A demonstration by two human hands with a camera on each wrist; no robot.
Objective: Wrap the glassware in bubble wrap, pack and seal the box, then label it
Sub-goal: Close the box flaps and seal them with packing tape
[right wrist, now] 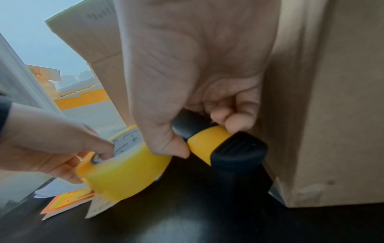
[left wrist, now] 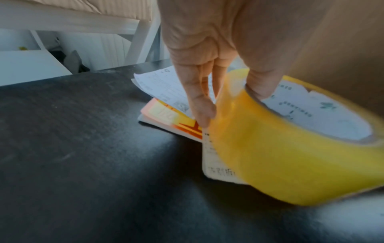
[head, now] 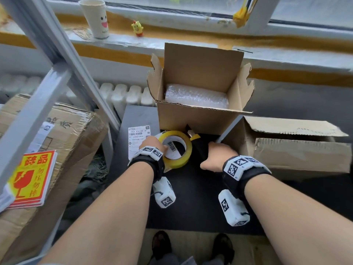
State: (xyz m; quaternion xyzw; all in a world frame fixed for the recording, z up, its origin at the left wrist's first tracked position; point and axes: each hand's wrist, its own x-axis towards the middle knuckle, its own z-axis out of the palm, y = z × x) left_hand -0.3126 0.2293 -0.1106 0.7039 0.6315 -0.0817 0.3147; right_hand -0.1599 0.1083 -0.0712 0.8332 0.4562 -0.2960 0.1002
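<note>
The tape [head: 176, 149] stands tilted at the table's [head: 191, 203] middle, just before the open box [head: 198, 115], where the wrapped glass [head: 196, 96] lies. The left hand [head: 150, 145] grips the roll, thumb inside the core, fingers [left wrist: 199, 102] on the outer band. The right hand [head: 215, 157], just right of the roll, curls round a black-and-yellow tool [right wrist: 220, 144]. The box lies straight ahead of both hands, its long axis running left to right; its flaps stand open, likely next.

glossy tape roll [head: 176, 150], matt cardboard box [head: 193, 119] (corrugated)
</note>
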